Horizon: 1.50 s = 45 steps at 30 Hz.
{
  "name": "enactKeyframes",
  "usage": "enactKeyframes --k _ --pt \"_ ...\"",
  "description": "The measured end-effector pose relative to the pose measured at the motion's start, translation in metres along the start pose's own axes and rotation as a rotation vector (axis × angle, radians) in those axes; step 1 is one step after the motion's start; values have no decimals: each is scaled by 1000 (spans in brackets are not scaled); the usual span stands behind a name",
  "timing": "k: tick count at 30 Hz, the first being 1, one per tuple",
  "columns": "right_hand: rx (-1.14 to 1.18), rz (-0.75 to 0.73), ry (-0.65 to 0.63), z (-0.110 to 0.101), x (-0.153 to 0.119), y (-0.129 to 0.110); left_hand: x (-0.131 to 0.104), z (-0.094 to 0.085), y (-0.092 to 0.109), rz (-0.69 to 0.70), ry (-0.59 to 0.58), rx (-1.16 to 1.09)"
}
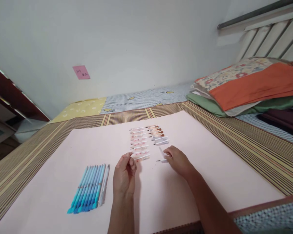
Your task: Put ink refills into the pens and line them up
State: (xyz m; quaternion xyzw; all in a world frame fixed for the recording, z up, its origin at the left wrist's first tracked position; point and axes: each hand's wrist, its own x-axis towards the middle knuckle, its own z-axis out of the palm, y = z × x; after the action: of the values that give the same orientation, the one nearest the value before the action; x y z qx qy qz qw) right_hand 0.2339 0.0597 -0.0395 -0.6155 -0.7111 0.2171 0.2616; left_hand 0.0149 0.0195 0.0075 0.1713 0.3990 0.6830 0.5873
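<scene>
My right hand [177,159] is closed, with a thin translucent piece [161,151] sticking up from between thumb and fingers. Under those fingers a white refill [162,161] with a dark tip points left; whether the hand touches it is unclear. My left hand [125,169] has its fingers curled and thumb pressed in, and what they hold, if anything, is hidden. Just beyond it lies a column of slim white refills with pink-red print [139,143]. To their right is a shorter column, with brown-ended refills [157,131] above grey-white ones [161,141].
Several blue pens [88,188] lie side by side at left, with a clear grey pen [104,185] alongside. Everything rests on a pale pink sheet [197,136] over a striped mat [236,139]. Folded cushions [254,84] are stacked at back right. A pink note [81,72] is on the wall.
</scene>
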Motion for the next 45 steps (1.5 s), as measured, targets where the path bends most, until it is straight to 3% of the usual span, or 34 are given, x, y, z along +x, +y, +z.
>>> enactKeyframes --k 10,16,20,25,29,32,34,39,45 --pt "-108 67 14 9 4 -20 1 1 -15 0 -37 102" --pt "217 -80 73 3 3 -17 0 1 -22 74 -81 489" --pt "478 -97 -56 -12 -4 -27 0 2 -28 164 -152 754" --pt "763 -83 -180 -22 -10 -41 -3 5 -33 74 -328 705" --pt "882 -35 -58 -26 -5 -29 -4 6 -28 23 -314 534" --pt "732 64 165 -33 -2 -8 -4 4 -24 -32 -284 383" --pt "530 139 211 -36 -2 6 -4 3 -23 -79 -261 295" --pt "39 173 69 -36 -6 24 -4 3 -24 -172 -230 160" --pt "-34 147 -44 -35 -9 21 0 4 -24 -229 -159 2"
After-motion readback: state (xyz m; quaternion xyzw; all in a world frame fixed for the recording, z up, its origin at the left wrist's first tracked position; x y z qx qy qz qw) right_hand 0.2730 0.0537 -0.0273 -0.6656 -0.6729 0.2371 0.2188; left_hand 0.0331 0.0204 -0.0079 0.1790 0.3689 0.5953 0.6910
